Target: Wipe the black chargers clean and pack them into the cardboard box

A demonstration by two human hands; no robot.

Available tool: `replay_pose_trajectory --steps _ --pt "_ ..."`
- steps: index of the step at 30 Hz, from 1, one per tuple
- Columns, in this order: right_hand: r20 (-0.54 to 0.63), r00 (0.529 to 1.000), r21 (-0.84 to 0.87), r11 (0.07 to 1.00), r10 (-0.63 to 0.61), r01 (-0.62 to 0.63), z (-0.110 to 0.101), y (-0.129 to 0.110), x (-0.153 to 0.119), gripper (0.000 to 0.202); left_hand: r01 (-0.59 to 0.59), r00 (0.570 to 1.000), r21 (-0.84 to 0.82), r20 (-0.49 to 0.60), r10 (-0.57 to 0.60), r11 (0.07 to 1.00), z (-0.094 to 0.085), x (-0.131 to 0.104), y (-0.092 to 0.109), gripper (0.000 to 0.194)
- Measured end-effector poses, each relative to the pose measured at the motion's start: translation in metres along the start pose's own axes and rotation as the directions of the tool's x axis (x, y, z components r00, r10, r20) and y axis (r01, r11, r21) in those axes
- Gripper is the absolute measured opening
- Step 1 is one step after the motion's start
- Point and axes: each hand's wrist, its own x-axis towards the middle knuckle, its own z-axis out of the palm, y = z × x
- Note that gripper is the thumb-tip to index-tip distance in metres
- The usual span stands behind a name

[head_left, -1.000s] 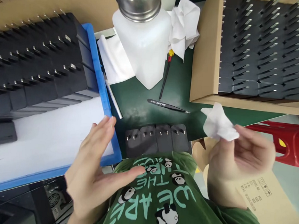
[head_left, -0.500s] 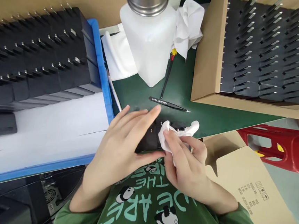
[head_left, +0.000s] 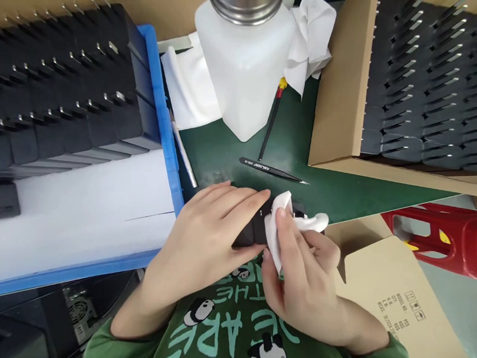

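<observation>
A black power adapter (head_left: 254,229), its metal pins partly in sight, lies at the table's front edge, mostly covered by hands and cloth. Curled over its left end, my left hand (head_left: 212,235) grips it with the thumb at the near side. My right hand (head_left: 301,273) pinches a folded white wiping cloth (head_left: 275,227) and presses it against the adapter's right part. Just beyond the hands lie black tweezers (head_left: 272,170), points to the right. A thin black tool with a red and yellow end (head_left: 271,120) lies behind them.
Rows of black adapters with upright pins fill a blue-edged tray (head_left: 173,162) at left and a cardboard box (head_left: 342,82) at right. A white bottle with metal cap (head_left: 243,73) stands at the back, near crumpled cloth (head_left: 312,35). A red stool (head_left: 446,236) is at right.
My left hand has gone from raised, spread fingers to curling around the adapter. My right hand and the cloth have shifted slightly to the right.
</observation>
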Motion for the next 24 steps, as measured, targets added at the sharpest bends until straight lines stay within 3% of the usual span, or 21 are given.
replay_pose_trajectory --steps 4,8,14,16,20,24 --pt "0.032 0.999 -0.051 0.999 -0.003 0.005 -0.002 -0.002 0.014 0.073 0.014 1.0 -0.027 0.023 -0.013 1.0 0.0 0.002 -0.001 0.047" --pt "-0.009 0.997 -0.07 0.994 -0.082 0.081 0.001 0.006 0.012 0.068 0.019 1.0 -0.034 0.013 -0.019 0.999 0.002 0.003 0.0 0.045" --pt "-0.238 0.96 0.089 0.981 -0.145 0.17 0.013 0.029 -0.001 0.043 0.001 0.999 -0.007 -0.039 -0.001 1.0 0.002 0.001 0.0 0.043" --pt "-0.264 0.953 0.155 0.968 -0.151 0.197 0.016 0.038 -0.007 0.039 -0.004 0.999 -0.005 -0.038 0.004 1.0 0.002 0.002 0.0 0.043" --pt "-0.332 0.942 0.376 0.909 -0.048 0.179 0.018 0.055 -0.018 0.051 0.007 1.0 -0.021 -0.008 -0.007 1.0 0.002 0.002 -0.001 0.049" --pt "-0.453 0.886 0.381 0.92 0.099 0.091 0.016 0.055 -0.031 0.061 0.009 1.0 -0.028 -0.009 -0.009 1.0 0.002 0.001 -0.001 0.053"
